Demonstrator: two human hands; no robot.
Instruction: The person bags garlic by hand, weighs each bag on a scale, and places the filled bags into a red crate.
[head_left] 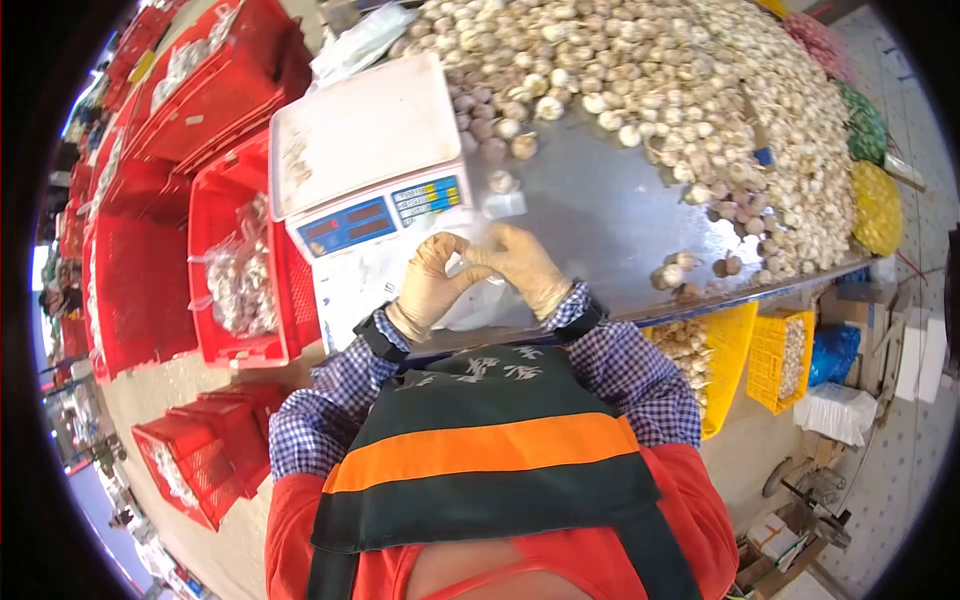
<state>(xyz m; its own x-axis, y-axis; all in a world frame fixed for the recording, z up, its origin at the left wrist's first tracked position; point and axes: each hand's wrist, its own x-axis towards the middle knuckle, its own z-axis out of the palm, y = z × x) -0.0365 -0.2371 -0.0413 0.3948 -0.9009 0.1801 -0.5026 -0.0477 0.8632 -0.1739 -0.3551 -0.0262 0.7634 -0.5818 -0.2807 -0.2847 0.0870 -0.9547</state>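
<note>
In cream-coloured gloves, my two hands meet at the table's front edge, just in front of the scale. My left hand (427, 285) has its fingers curled in a pinch on a thin, whitish plastic bag (478, 308). Facing it, my right hand (532, 268) pinches the same bag with thumb and fingers, and its fingertips are slightly blurred. The bag hangs below and between both hands; its contents cannot be made out. Close behind stands a digital scale (365, 135) with some dry skins on its pan. A garlic bulb (502, 182) lies just beyond my right hand.
A large heap of garlic bulbs (640, 70) covers the back and right of the metal table (580, 190). Red crates (235, 345), one with bagged garlic (243, 275), stand at left. Yellow crates (735, 360) sit below the table's right edge. Mesh sacks (876, 208) lie far right.
</note>
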